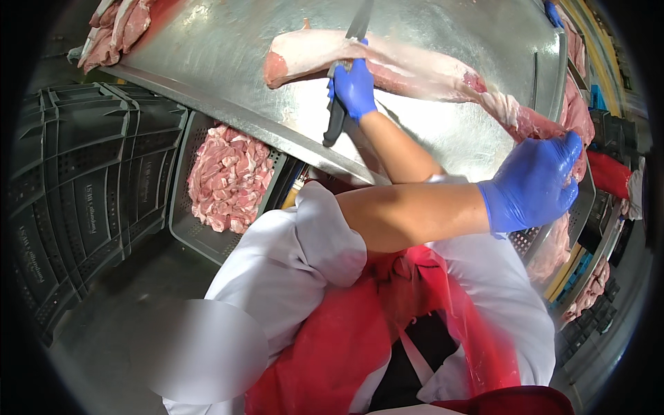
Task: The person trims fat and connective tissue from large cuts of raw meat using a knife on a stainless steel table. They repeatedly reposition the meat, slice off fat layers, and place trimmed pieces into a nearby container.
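My arms are crossed, the left forearm lying over the right. A long, pale-pink pork loin [415,63] stretches across the steel table from upper left toward the right. My right hand [354,90], in a blue glove, is closed around a knife [335,123] with a black handle. Its blade shows beyond the loin's far side; where it crosses, the meat partly hides it, and I cannot tell how deep it sits. My left hand [532,183], also blue-gloved, is closed on the thin, ragged right end of the loin, its fingertips partly hidden.
The steel table [228,55] has a raised near edge. Meat pieces [124,31] lie at its far left corner. Below stands a grey crate [181,214] of meat trimmings [232,176], beside stacked dark crates [90,166]. More meat [551,252] and a red sleeve [610,176] are at right.
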The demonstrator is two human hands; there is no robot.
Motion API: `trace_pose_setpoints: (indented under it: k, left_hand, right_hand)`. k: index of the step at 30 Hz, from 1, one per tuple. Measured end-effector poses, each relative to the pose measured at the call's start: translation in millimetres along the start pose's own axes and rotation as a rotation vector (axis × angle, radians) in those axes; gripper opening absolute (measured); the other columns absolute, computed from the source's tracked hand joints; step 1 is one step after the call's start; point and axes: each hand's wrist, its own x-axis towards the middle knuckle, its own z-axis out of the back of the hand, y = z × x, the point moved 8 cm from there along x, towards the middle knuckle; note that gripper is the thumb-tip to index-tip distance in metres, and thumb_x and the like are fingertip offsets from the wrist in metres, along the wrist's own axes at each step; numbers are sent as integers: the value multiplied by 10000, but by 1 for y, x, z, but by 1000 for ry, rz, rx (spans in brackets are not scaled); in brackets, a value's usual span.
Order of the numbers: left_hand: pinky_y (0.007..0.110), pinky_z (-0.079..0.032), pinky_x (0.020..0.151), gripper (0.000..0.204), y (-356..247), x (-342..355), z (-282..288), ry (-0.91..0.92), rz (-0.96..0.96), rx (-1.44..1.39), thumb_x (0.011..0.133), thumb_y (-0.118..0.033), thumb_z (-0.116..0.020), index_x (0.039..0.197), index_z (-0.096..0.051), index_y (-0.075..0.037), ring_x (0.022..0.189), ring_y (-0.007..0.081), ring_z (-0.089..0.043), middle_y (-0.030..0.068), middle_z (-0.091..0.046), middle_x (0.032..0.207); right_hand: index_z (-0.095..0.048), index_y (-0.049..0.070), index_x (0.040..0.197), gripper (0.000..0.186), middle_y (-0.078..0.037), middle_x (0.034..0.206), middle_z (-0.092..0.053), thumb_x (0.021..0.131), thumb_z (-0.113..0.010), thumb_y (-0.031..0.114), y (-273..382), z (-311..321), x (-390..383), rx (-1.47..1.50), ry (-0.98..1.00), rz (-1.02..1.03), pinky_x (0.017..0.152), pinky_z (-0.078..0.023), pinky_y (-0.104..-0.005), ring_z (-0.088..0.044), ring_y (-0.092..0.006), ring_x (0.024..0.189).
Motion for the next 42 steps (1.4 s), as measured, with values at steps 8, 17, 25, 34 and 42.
trace_pose_setpoints:
  k: [8,17,25,34,42]
  left_hand:
    - [499,-507,609,360,-46,0,30,-47,-47,-113,808,-69,-627,1119,-512,71,718,445,-647,224,-648,812]
    - [374,-477,604,302,-79,-6,38,29,-36,-191,874,-83,-634,1145,-550,21,694,291,-626,127,-621,813]
    - [360,-463,597,255,-92,1,55,97,1,-269,867,-74,-646,1093,-551,-5,671,248,-598,98,-591,787]
    - [366,-452,590,211,-131,-1,95,-27,-110,-203,854,-46,-627,1037,-529,-12,643,250,-583,103,-563,749]
    - [394,-448,585,179,-190,27,80,-135,-340,-272,833,-1,-575,988,-484,6,616,306,-586,148,-543,706]
  right_hand:
    - [-380,93,1447,494,-97,789,-588,968,-487,149,-3,-59,1,165,-36,51,562,-531,-394,-596,-202,625]
    - [-41,127,1638,815,-237,845,-666,964,-499,152,2,-103,-13,-122,-93,138,562,-552,-421,-694,-327,705]
    - [-75,-8,1594,731,-320,1285,-578,988,-457,139,-4,-151,-25,-225,-105,377,540,-538,-418,-686,-349,717]
    - [-606,-51,967,257,-207,855,-704,983,-468,166,-25,-219,12,-205,28,234,658,-547,-447,-713,-262,735]
    - [-576,-33,1220,354,-187,878,-692,943,-561,187,-40,-195,42,-235,-187,254,646,-550,-430,-674,-289,668]
